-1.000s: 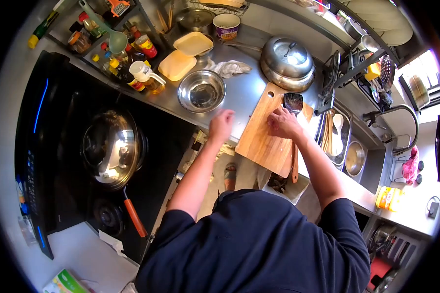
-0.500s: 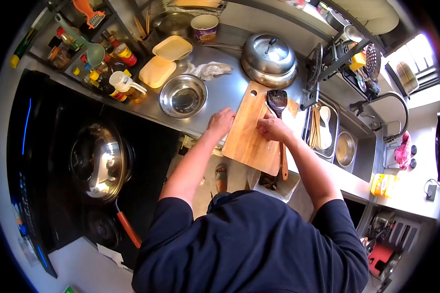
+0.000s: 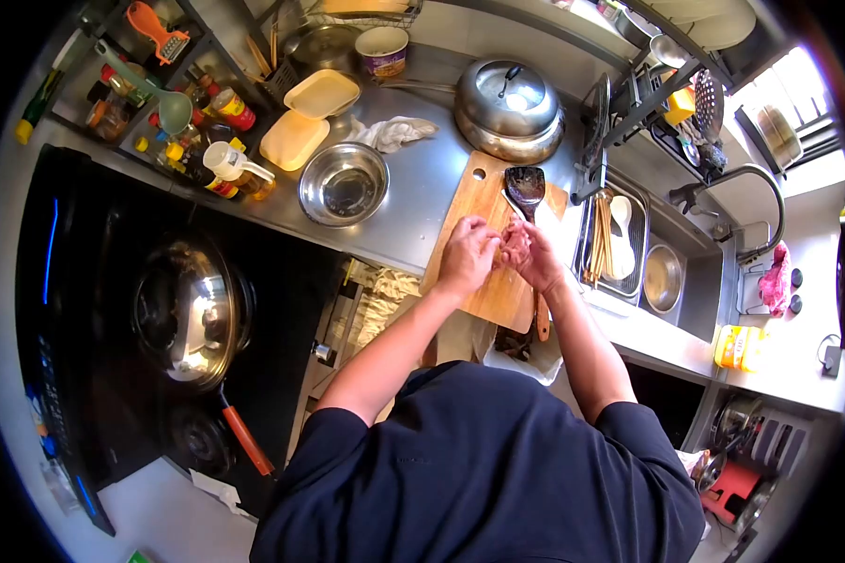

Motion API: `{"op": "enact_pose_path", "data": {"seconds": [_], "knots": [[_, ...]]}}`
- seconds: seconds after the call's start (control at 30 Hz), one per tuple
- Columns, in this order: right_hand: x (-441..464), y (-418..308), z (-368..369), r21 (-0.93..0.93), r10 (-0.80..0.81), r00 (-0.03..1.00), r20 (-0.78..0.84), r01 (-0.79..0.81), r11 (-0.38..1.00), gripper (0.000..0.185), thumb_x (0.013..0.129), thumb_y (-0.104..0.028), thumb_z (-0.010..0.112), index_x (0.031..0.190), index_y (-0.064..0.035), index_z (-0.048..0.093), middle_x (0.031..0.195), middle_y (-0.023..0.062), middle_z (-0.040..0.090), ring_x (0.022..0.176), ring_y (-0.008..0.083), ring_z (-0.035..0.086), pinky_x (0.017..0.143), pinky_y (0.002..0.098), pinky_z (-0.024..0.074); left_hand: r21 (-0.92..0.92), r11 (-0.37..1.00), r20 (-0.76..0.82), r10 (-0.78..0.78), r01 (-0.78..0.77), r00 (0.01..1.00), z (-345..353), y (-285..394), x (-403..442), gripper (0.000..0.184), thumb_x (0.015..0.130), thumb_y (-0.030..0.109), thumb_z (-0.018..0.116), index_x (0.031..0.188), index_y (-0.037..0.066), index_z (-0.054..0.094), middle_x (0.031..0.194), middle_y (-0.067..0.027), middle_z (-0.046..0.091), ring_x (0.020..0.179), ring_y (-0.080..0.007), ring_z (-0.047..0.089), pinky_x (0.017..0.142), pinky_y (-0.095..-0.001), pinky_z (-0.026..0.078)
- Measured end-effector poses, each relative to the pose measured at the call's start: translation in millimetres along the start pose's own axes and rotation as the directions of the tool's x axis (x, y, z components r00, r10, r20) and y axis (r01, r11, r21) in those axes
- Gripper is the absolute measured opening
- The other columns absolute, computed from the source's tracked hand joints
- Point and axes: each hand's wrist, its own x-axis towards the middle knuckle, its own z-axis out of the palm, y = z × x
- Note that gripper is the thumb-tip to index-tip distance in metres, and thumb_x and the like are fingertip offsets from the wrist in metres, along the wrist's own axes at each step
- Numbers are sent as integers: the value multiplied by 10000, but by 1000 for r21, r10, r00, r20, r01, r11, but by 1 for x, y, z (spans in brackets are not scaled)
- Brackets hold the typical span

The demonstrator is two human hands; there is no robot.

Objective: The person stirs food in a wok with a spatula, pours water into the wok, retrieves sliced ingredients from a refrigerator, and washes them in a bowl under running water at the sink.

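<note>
Both of my hands are together above the wooden cutting board [image 3: 483,300]. My left hand [image 3: 468,253] is closed, its fingertips pinched toward the right hand. Curled inward and touching it, my right hand [image 3: 532,255] has its fingers drawn together. Whatever lies between the fingertips, if anything, is too small to make out. A dark-headed spatula [image 3: 526,188] with a wooden handle lies along the board's right side, partly covered by my right hand. Left of the board stands a steel bowl [image 3: 344,184].
A lidded steel pan [image 3: 507,113] sits behind the board. A glass-lidded wok [image 3: 190,310] is on the black stove at left. Sauce bottles [image 3: 239,169] and pale trays [image 3: 296,139] line the back left. At right are a utensil rack [image 3: 610,235] and the sink [image 3: 699,296].
My left hand has moved right, from the board's left edge to over its middle. My right hand has turned and come to meet it. The view has shifted slightly.
</note>
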Motion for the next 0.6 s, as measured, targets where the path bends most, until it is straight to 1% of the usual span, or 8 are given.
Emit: {"op": "enact_pose_path", "data": {"seconds": [0.07, 0.2, 0.3, 0.37, 0.43, 0.47, 0.5, 0.6], "knots": [[-6, 14, 0, 124, 14, 998, -60, -6, 992, 284, 1018, -354, 556, 1102, -85, 598, 899, 15, 678, 717, 155, 669, 596, 282, 545, 25, 999, 32, 19, -20, 999, 14, -2, -8, 146, 870, 105, 674, 988, 42, 731, 1140, -181, 607, 1092, -337, 588, 939, -416, 484], [-12, 40, -3, 186, 119, 964, -237, -75, 980, 231, 1003, -300, 579, 969, -81, 644, 699, -8, 640, 498, 95, 561, 455, 209, 458, 137, 979, 109, 135, -149, 985, 21, -2, -24, 212, 871, 83, 625, 1044, 12, 723, 1192, -224, 588, 1132, -384, 562, 1005, -453, 444], [-11, 48, -33, 405, 179, 984, 6, -166, 899, 158, 976, -202, 602, 946, -50, 634, 712, 7, 642, 493, 90, 549, 438, 210, 444, 202, 950, 178, 201, -236, 963, 13, 11, -29, 237, 872, 87, 624, 1076, 4, 711, 1221, -235, 581, 1149, -401, 553, 1021, -460, 436], [-9, 47, -41, 380, 123, 992, 36, -127, 916, 136, 953, -168, 619, 932, -34, 628, 732, 27, 644, 519, 104, 577, 454, 207, 475, 222, 931, 266, 229, -290, 937, 16, 2, -32, 266, 876, 91, 620, 1117, 9, 698, 1247, -244, 572, 1171, -418, 541, 1035, -470, 427], [-17, 34, -16, 335, 68, 972, -223, 11, 942, 142, 939, -164, 635, 922, -24, 624, 755, 44, 649, 557, 127, 610, 494, 208, 523, 240, 912, 316, 249, -331, 915, 10, 17, -30, 279, 887, 101, 614, 1145, 23, 689, 1243, -258, 567, 1183, -438, 525, 1049, -488, 410], [-15, 31, -22, 376, 75, 986, -149, -14, 926, 162, 933, -179, 646, 906, -20, 624, 757, 55, 648, 590, 143, 632, 535, 211, 553, 263, 895, 313, 275, -361, 909, 9, 19, -30, 263, 883, 102, 624, 1125, 28, 695, 1224, -242, 578, 1152, -422, 544, 1022, -485, 428], [-13, 29, -26, 392, 73, 982, -175, 2, 920, 179, 934, -193, 649, 896, -20, 626, 757, 58, 647, 587, 136, 626, 539, 211, 552, 291, 875, 307, 297, -386, 904, 7, 22, -30, 246, 878, 103, 633, 1104, 32, 701, 1204, -225, 589, 1122, -407, 564, 995, -482, 447], [-13, 18, -26, 395, 38, 978, -207, 48, 918, 170, 918, -182, 659, 873, -23, 621, 735, 53, 626, 567, 120, 603, 518, 197, 536, 230, 931, 302, 209, -284, 930, 0, 20, -23, 162, 851, 90, 675, 1000, 47, 722, 1078, -178, 633, 1019, -368, 609, 930, -455, 480]]}}
